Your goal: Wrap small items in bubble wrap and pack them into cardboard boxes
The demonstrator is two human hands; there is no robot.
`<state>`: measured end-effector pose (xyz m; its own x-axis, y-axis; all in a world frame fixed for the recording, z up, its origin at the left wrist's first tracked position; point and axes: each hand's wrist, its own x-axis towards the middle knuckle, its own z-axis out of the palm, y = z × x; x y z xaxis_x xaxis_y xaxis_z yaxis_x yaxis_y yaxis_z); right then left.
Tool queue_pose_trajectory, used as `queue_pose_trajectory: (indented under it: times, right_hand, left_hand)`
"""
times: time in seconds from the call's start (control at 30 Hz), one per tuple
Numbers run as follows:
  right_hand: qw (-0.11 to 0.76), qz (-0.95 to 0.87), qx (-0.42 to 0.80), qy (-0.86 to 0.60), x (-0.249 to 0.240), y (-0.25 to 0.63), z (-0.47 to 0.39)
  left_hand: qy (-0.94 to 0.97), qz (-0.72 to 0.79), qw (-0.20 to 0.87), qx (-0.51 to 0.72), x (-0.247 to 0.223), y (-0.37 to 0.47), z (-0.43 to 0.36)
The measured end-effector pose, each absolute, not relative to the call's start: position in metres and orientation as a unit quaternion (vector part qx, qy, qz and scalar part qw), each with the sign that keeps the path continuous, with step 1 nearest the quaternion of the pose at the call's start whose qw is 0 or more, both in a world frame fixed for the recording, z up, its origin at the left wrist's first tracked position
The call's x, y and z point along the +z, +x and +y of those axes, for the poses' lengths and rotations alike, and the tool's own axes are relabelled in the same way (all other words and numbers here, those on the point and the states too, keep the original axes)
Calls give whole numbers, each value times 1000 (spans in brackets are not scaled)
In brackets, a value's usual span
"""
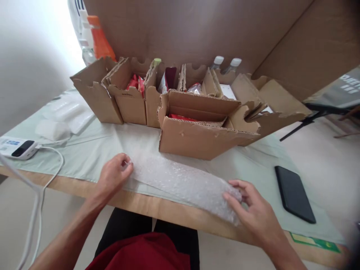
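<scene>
A long strip of clear bubble wrap stretches between my two hands, low over the front edge of the table. My left hand pinches its left end between thumb and curled fingers. At the other end, my right hand grips the strip, thumb on the near side and fingers bent round the far side. Just behind the strip stands an open cardboard box with a red packet inside.
Behind stands a row of cardboard bins with red packets and other goods. Bottles and an orange bottle rise behind them. A black phone lies right; a white power bank with cables and plastic bags lie left.
</scene>
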<state>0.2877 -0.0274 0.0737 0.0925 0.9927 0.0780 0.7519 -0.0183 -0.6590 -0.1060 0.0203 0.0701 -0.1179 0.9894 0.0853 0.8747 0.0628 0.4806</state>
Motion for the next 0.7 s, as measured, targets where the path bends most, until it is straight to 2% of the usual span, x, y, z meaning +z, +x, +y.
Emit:
queue_pose_trajectory:
  times: [0.1,0.17,0.37,0.5,0.6,0.7]
  right_hand:
    - [336,-564,388,-647,78,243,-67]
    - [338,-535,479,-609,70,210,-86]
    - [214,-606,596,-480,40,155,-98]
    - [238,-592,610,-469,46,150,-95]
    - [240,-571,622,-479,56,154,-93]
    - [255,-531,648,-483,59,158,-87]
  left_hand:
    - [637,727,101,236,92,-123,43]
    - [660,712,65,229,97,-126,67]
    - [717,652,47,241,72,-101,122]
    - [753,582,53,302,58,-110,79]
    - [791,500,138,325,57,-135,14]
    - [797,487,197,298,59,-154,-48]
